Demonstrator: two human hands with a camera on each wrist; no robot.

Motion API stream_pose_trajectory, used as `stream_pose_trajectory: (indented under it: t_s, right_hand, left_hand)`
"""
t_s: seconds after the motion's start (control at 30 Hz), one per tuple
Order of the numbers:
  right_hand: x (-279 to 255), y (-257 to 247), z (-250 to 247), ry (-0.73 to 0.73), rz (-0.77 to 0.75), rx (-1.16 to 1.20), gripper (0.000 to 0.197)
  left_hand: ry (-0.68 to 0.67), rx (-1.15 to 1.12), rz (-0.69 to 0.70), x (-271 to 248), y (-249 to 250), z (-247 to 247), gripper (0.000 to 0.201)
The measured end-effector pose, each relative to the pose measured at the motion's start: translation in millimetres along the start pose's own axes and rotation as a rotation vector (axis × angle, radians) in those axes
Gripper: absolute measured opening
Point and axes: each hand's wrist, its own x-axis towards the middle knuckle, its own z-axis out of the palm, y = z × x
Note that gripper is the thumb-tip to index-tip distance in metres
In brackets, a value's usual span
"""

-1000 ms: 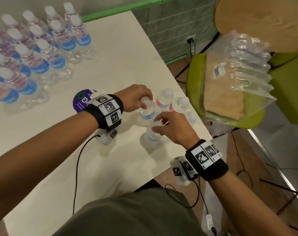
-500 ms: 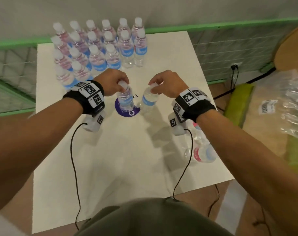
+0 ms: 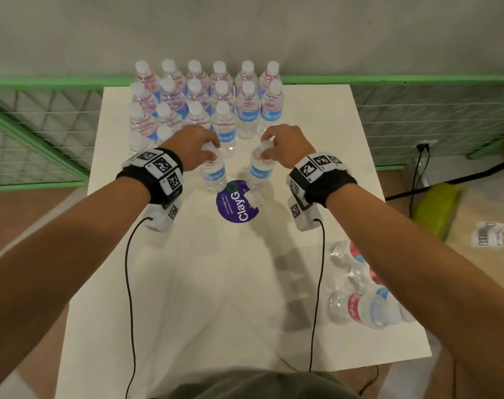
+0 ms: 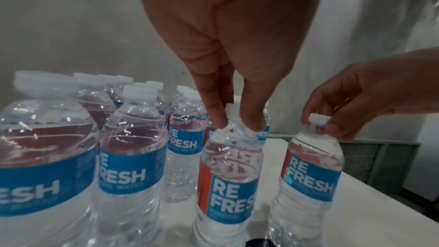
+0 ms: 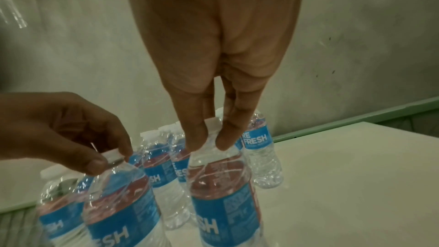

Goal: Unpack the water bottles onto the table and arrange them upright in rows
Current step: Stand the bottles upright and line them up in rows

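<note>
Several clear water bottles (image 3: 220, 90) with blue labels stand upright in rows at the far end of the white table (image 3: 216, 283). My left hand (image 3: 200, 145) pinches the neck of one upright bottle (image 3: 213, 172) just in front of the rows; in the left wrist view its fingertips (image 4: 219, 117) sit round the white cap of that bottle (image 4: 229, 176). My right hand (image 3: 279, 142) pinches the cap of a second upright bottle (image 3: 261, 171), seen close in the right wrist view (image 5: 225, 194). Both bottles stand near a round purple sticker (image 3: 239, 204).
A few more bottles (image 3: 360, 300) lie on their sides at the table's right edge under my right forearm. A green chair (image 3: 438, 205) with loose plastic wrap stands to the right. A green wire fence (image 3: 38, 139) and grey wall run behind the table.
Both hands carried their bottles from the right near edge of the table toward the far rows. The bottles have passed beyond the purple sticker.
</note>
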Motion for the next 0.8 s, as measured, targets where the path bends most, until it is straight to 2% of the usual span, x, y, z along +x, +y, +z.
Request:
stream_pose_trajectory:
  t_s: [0.13,0.33,0.8]
  right_hand:
    - [15.1,-8.5,-6.6,0.005,-0.021,-0.056,0.036]
    - [41.6,-24.2,-11.3,0.024,-0.039,-0.102,0.041]
    - [74.9,-39.7,-11.8,0.034,-0.061,-0.137,0.043]
  left_hand:
    - [0.039,-0.009,-0.033,7.9,-7.5,-4.9,0.037]
    - [0.075,0.004,-0.031,17.7,-19.8,-16.2,0.032]
    - [0.056,0.031,-0.017,25.1,-30.3,-20.4,0.035]
